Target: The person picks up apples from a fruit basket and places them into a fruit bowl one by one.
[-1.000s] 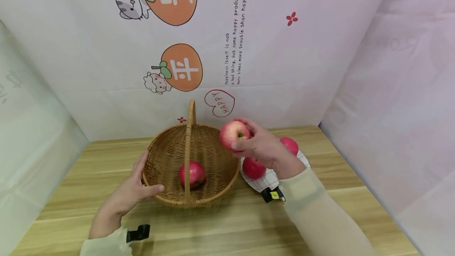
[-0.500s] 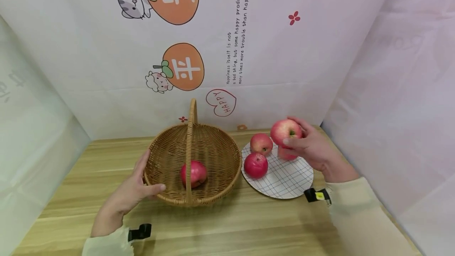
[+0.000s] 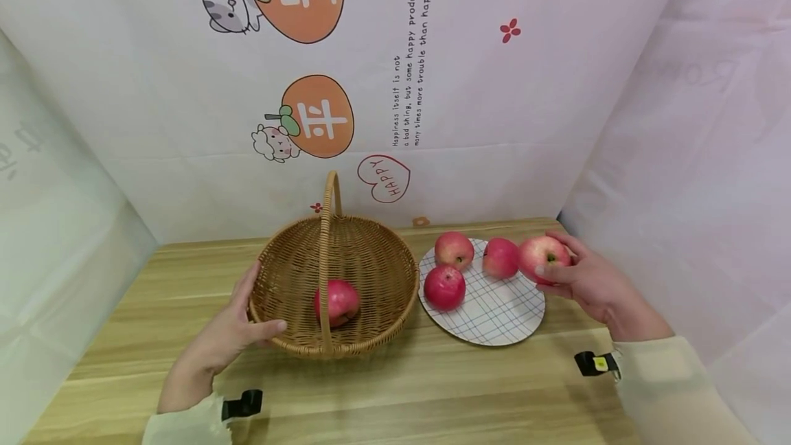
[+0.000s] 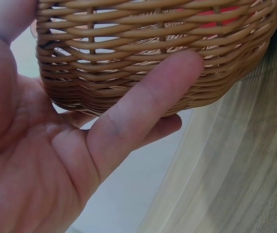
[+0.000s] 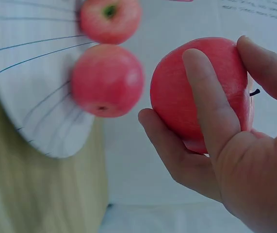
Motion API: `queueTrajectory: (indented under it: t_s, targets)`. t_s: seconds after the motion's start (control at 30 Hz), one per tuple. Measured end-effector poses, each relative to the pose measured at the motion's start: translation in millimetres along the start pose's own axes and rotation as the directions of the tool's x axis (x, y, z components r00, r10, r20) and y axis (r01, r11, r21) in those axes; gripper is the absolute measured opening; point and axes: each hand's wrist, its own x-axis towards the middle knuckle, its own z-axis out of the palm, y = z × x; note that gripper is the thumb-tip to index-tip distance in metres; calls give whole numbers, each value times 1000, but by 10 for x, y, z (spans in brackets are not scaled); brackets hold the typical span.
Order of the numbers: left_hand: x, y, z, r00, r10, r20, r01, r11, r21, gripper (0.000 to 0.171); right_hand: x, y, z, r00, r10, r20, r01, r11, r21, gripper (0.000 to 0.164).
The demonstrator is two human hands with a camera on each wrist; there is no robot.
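Observation:
A brown wicker basket with a tall arched handle stands on the table and has one red apple inside. Against its left side rests my left hand, thumb over the front rim; in the left wrist view straight fingers lie along the woven wall. My right hand grips a red-and-yellow apple at the right edge of the white checked plate. In the right wrist view, fingers and thumb wrap this apple, and its dark stem shows.
Three more apples sit on the plate: a paler one at the back, a deep red one in front, and another beside the held apple. A printed white cloth hangs behind the wooden table.
My right hand has carried its apple from beside the basket, rightward over the plate, and lower to the plate's right edge, uncovering the apples there. My left hand stays at the basket.

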Motion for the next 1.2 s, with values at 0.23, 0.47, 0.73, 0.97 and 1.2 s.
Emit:
queueTrajectory:
  t_s: [0.23, 0.47, 0.73, 0.97, 1.2]
  targets:
    - [-1, 2, -6, 1000, -21, -3, 21, 999, 27, 118, -19, 290, -72, 999, 32, 1, -32, 999, 6, 87]
    - [-8, 22, -7, 1000, -8, -11, 9, 1000, 23, 119, -19, 468, -39, 997, 76, -7, -76, 996, -39, 86]
    - [-8, 27, -2, 1000, -16, -7, 16, 999, 36, 118, 5, 556, 34, 992, 128, -22, -129, 986, -103, 92]
    - [6, 18, -11, 1000, -26, -12, 27, 997, 74, 118, 11, 538, 112, 988, 151, -44, -156, 977, -149, 96]
    - [0, -6, -20, 1000, -15, -10, 15, 997, 81, 118, 60, 517, 163, 987, 159, -37, -163, 970, -181, 96]
